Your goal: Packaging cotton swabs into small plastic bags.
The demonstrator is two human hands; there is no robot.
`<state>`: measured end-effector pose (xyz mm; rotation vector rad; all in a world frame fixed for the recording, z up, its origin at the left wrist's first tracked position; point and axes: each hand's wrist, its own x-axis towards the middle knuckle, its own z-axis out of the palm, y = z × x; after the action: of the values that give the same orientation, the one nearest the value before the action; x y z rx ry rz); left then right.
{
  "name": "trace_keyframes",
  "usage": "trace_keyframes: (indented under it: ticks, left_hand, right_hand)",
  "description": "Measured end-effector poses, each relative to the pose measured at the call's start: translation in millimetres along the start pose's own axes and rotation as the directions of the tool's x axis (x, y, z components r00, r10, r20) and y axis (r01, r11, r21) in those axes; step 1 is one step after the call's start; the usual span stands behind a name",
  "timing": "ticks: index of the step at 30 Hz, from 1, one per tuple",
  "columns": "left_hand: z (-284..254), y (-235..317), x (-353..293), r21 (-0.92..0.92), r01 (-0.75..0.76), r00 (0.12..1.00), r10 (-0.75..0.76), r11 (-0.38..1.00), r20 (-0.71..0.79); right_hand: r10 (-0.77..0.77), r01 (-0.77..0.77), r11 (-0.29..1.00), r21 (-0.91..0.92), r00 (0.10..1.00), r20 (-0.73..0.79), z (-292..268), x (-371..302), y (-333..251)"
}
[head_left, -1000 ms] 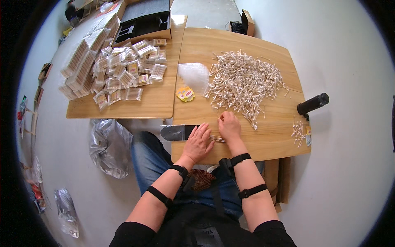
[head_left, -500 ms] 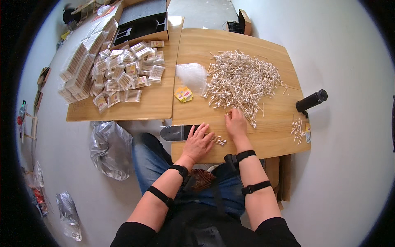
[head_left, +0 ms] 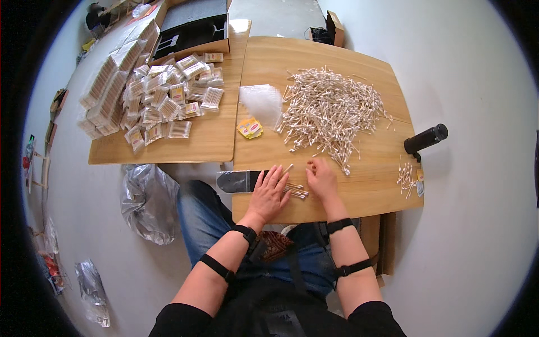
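My left hand [head_left: 270, 194] lies flat, its fingers stretched over a dark strip with a clear plastic bag [head_left: 233, 181] at its left end. A small row of cotton swabs [head_left: 297, 191] sticks out to the right from under this hand. One more swab [head_left: 288, 168] pokes out at a slant by its fingertips. Just to the right, my right hand [head_left: 321, 178] is closed with the fingers curled in. Whatever it may hold is hidden. Beyond it spreads a big loose pile of cotton swabs [head_left: 334, 115].
Clear empty bags [head_left: 261, 104] and yellow cards [head_left: 250, 128] lie left of the pile. Packed swab bags [head_left: 168, 101] and stacked packs [head_left: 106, 87] cover the left table, by an open box [head_left: 193, 36]. A black cylinder [head_left: 426, 138] and a few swabs [head_left: 405, 175] are at the right edge.
My right hand has drawn back slightly from the pile's near edge. A slanted swab now shows at my left fingertips. My left hand has stayed in place.
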<state>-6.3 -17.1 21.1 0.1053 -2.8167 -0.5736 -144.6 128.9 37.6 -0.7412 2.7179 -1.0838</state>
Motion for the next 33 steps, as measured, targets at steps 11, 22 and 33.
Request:
trace_keyframes:
  ticks: [11, 22, 33]
  left_hand:
    - [-1.1, 0.7, 0.3, -0.110, 0.021, 1.000, -0.023, 0.994, -0.018]
    - [-0.9, 2.7, 2.5, -0.046, -0.014, 0.997, 0.011, 0.999, -0.070]
    - [-1.7, -0.9, 0.1, -0.136, -0.036, 0.993, 0.020, 0.990, -0.115]
  right_hand:
    - [-0.194, 0.207, 0.961, -0.186, 0.977, 0.086, 1.7, 6.7, -1.2]
    - [-0.166, 0.069, 0.930, -0.361, 0.955, -0.245, -1.7, 17.5, 7.2]
    - [-0.113, 0.062, 0.962, -0.267, 0.977, -0.183, 8.7, -14.2, 15.3]
